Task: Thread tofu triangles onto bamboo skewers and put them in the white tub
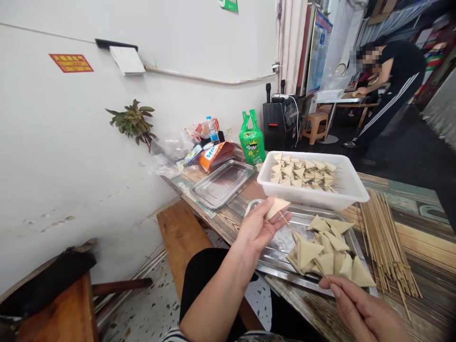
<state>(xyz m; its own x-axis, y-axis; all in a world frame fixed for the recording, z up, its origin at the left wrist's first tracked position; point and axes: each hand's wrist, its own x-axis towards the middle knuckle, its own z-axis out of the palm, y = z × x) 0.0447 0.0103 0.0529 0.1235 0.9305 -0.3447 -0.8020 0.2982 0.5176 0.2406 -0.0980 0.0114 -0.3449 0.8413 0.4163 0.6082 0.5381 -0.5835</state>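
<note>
My left hand (260, 225) is closed lightly around a pale folded tofu-skin triangle (278, 207), above the near metal tray. In a pinch, my right hand (359, 304) holds the lower end of a thin wooden skewer (322, 269). The skewer runs up and left toward the triangle in my left hand, with more triangles (307, 251) around its middle. Whether its tip has pierced the left-hand triangle I cannot tell. Loose folded triangles (333, 237) lie heaped on the right side of the metal tray (272, 259).
A white plastic tub (313, 197) holds filled skewers behind the tray. Bare skewers (388, 242) lie bundled at right. An oblong metal tray (224, 183), a green bag (252, 140) and a bottle (213, 130) stand left of the tub. A person (399, 71) bends over a far table.
</note>
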